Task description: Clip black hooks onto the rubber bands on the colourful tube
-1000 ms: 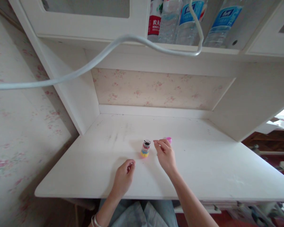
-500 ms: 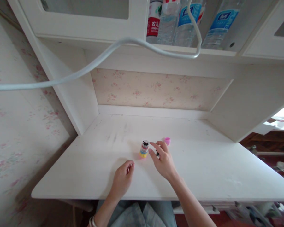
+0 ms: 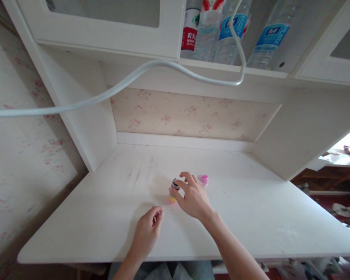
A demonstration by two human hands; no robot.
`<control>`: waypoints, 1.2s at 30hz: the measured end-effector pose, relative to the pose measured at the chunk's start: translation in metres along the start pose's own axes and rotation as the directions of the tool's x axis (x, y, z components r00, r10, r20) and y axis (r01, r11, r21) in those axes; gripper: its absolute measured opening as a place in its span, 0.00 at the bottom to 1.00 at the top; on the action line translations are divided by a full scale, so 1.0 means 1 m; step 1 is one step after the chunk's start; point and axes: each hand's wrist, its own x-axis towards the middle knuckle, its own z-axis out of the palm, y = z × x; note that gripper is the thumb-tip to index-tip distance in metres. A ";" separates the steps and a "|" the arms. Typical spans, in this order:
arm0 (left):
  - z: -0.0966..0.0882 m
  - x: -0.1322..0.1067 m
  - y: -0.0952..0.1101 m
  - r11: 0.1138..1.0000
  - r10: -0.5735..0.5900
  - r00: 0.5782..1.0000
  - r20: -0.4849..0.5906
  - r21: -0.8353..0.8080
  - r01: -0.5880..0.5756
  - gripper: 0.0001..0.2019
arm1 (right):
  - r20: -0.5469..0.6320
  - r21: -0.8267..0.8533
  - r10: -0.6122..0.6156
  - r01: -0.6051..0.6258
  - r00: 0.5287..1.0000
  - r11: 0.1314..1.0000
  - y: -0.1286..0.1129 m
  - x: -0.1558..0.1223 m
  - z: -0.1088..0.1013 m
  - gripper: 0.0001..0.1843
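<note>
A small clear jar with a yellow and blue label stands upright on the white desk, something black showing at its open mouth. My right hand is over and beside it from the right, fingers apart. Its thumb lies across the jar's front and its index finger is by the rim; whether they press on the jar I cannot tell. My left hand rests on the desk, nearer to me, curled into a loose fist with nothing visible in it. Behind my right hand lies a pink cap.
The white desk has a raised back board and side panels. A white cable hangs across the view in front of the upper cabinet. Several plastic bottles stand in the cabinet's open section. Flowered wallpaper covers the left wall.
My right hand has moved left onto the jar, its thumb now in front of it. My left hand stays curled in place. The view has tilted slightly up.
</note>
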 end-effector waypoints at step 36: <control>0.000 -0.001 0.002 1.000 -0.023 0.998 0.052 0.003 0.023 0.17 | -0.079 0.188 0.005 0.010 0.997 0.982 0.011 -0.001 0.009 0.19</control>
